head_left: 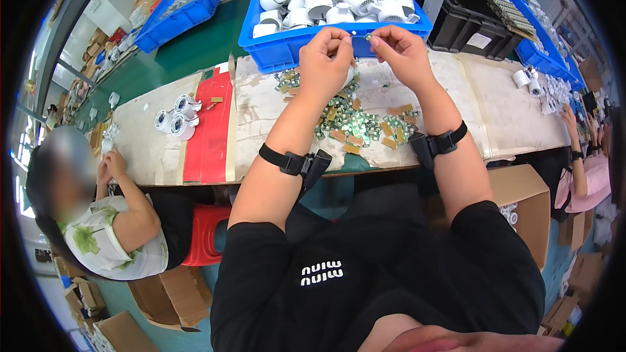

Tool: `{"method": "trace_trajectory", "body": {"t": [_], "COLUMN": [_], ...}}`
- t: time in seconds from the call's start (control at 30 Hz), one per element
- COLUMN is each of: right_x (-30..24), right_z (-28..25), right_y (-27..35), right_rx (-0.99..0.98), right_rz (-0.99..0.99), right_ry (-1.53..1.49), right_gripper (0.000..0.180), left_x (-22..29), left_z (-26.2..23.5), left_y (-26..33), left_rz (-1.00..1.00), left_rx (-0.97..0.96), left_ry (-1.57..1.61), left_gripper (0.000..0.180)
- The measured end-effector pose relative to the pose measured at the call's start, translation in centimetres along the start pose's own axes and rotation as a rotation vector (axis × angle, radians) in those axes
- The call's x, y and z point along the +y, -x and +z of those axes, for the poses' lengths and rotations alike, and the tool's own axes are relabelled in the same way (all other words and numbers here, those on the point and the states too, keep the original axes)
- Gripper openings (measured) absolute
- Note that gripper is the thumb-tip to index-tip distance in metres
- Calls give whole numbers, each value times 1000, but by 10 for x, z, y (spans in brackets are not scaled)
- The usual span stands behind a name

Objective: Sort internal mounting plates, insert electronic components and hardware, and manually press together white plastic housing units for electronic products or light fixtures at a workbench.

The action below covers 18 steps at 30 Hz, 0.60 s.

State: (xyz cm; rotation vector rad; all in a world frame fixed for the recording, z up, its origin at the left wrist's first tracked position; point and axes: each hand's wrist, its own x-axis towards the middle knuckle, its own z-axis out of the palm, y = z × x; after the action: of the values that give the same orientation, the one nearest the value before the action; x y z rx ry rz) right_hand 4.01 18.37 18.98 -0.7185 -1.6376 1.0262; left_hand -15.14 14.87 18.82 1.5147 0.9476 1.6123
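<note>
Both of my hands are raised close together over the table, just in front of a blue bin [274, 52] heaped with white round fan housings [319, 5]. My right hand [407, 57] pinches a small green circuit board [368, 37] between thumb and forefinger. My left hand [324, 64] is closed with its fingers curled; a tiny white bit shows at its fingertips, but what it grips is too small to make out. Below it, a white rounded part [351, 75] is partly hidden by the hand. Under my wrists lies a loose pile of small green circuit boards [365, 125] with brown pieces among them.
To the left, several white fan units [184, 127] stand by a red strip [212, 137]. A co-worker [117, 221] sits at the left; another person [580, 182] works at far right. A black crate [476, 26] and another blue bin [186, 10] stand behind.
</note>
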Motion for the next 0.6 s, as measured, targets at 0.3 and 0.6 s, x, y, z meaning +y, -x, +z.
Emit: {"method": "trace_trajectory", "body": {"t": [0.3,0.6], "right_x": [-10,-13], "right_z": [-4,-7], "right_y": [1,2], "right_rx": [-71,-38], "right_rz": [42,105], "right_ry": [-134,-27], "right_gripper": [17,15], "left_x": [2,6], "left_z": [8,4], "left_y": [5,7], "left_rz": [275,165], "left_rx": [68,15], "left_ry": [-353,-414], "left_gripper": [6,6]}}
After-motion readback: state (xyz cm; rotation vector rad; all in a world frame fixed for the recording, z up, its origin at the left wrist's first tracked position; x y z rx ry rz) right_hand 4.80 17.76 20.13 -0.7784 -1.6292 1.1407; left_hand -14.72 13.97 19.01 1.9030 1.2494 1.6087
